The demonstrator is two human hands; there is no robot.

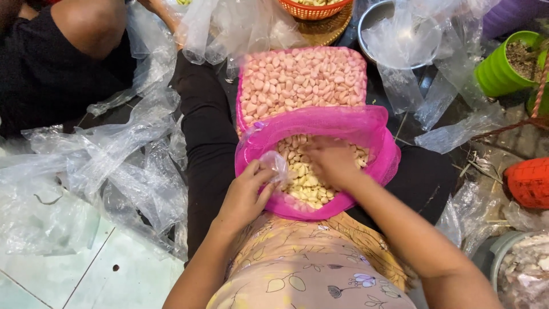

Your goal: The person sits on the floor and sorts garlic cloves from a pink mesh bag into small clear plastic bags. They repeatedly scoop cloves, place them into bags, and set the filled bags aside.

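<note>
The left hand's fingers were pinched together on a small clear plastic bag, holding its crumpled mouth at the near left rim of the pink mesh sack. The left hand itself rested against that rim, wrist bent upward. The right hand lay palm down inside the sack, its fingers spread and curled loosely into the heap of peeled garlic cloves; how much they had gathered beneath the palm could not be told. The cloves filled the sack's open mouth, pale and cream-coloured, with the small bag touching the heap at its left edge.

The sack sat in the person's lap, between legs in black trousers, and its far part, stretched tight, bulged with more cloves showing pink through the mesh. A patterned peach-coloured garment covered the person's front below the sack.

Loose sheets of clear plastic lay heaped on the tiled floor to the left. Beyond the sack stood an orange basket and a metal bowl draped in plastic. A green pot stood at the right, an orange mesh bundle below it. Another person in black sat at the upper left.
</note>
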